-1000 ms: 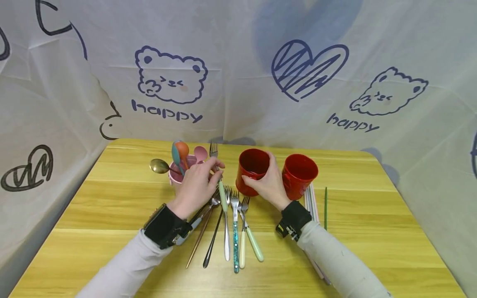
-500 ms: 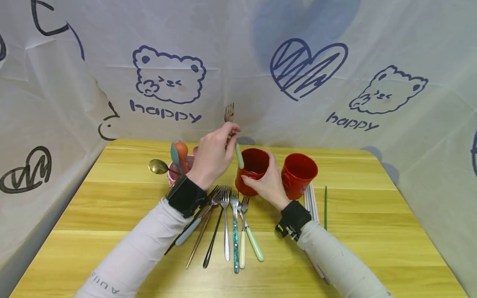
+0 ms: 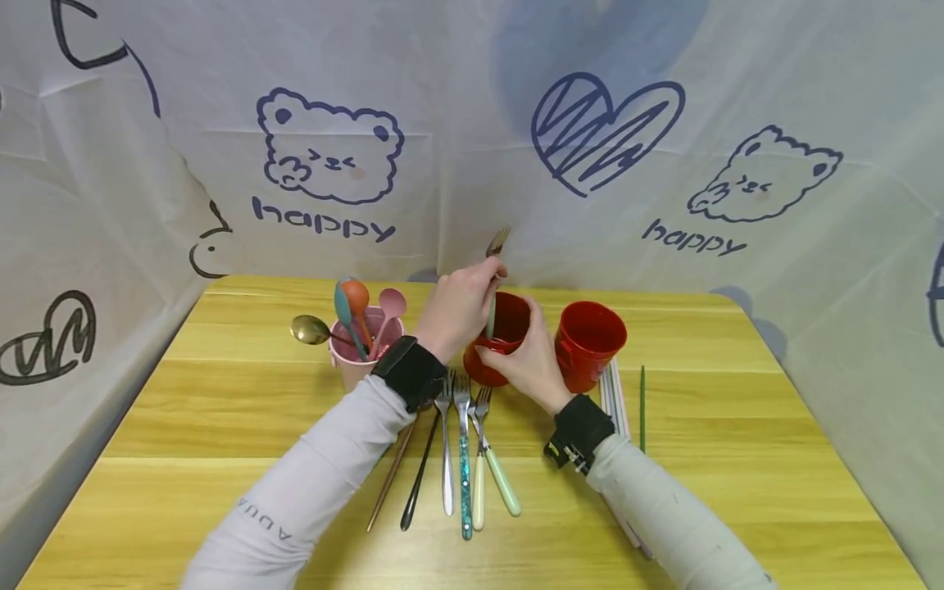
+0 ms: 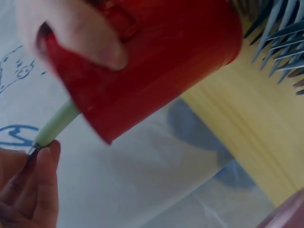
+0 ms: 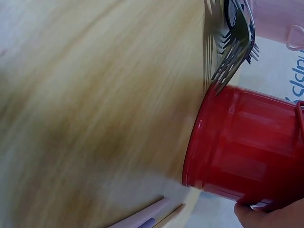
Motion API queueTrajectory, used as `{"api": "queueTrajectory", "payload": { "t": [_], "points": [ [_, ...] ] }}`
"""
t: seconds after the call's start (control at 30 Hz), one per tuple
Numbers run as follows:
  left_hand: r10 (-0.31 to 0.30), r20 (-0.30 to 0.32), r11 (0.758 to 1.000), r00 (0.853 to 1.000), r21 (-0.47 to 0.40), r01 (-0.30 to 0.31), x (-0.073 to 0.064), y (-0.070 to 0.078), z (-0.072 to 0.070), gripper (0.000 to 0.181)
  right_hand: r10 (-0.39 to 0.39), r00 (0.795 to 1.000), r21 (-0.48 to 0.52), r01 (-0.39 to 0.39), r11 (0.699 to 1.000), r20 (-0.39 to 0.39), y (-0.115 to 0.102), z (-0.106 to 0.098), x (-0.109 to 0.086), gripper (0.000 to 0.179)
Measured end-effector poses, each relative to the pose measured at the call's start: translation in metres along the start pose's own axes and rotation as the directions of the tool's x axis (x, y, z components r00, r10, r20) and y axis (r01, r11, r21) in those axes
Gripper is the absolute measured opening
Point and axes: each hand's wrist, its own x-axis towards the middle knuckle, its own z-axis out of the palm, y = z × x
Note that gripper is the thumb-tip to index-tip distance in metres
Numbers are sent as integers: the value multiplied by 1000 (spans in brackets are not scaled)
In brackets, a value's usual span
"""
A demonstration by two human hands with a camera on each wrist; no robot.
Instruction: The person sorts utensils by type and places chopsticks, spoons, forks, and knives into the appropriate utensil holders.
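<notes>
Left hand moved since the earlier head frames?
Yes: the left hand went right, away from the pink cup and up to the left red cup, which stayed put.

Both cups (image 5: 247, 142) are red, the pot (image 3: 357, 374) pink. One fork (image 4: 59, 124) has a pale green handle; another fork (image 3: 465, 487) has teal, seemingly mottled. Wood grain streaks the yellow table (image 3: 774, 492); dark-blue bears (image 3: 332, 162) and a heart (image 3: 608, 135) pattern the white sheet (image 3: 465, 74).

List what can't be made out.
Left wrist view: far end of the green handle, hidden by the red cup.
Head view: top of the brown handle, behind the left wrist strap.
Head view: middle of the sticks, under the right sleeve.
Right wrist view: right hand, cut by the edge.
</notes>
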Motion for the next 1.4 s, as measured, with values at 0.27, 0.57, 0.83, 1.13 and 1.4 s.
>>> {"api": "queueTrajectory", "payload": {
  "t": [0.27, 0.57, 0.83, 1.13, 1.4],
  "points": [
    [-47, 91, 998, 995, 36, 43, -11, -9, 7, 16, -12, 1000, -19, 12, 1000, 3, -2, 1, 1, 91],
    [-32, 16, 998, 999, 47, 31, -41, -20, 1, 15, -15, 1000, -39, 15, 999, -11, -2, 2, 2, 91],
    [-41, 47, 998, 998, 42, 39, -72, -27, -4, 18, 8, 1000, -31, -8, 999, -10, -2, 2, 1, 95],
    [-30, 124, 999, 992, 38, 25, -101, -27, -9, 17, 9, 1000, -24, -9, 1000, -10, -1, 0, 0, 94],
    [-5, 119, 998, 993, 67, -3, -122, -27, -17, 13, 16, 1000, -34, -16, 999, -19, 0, 1, 0, 97]
  ]
}}
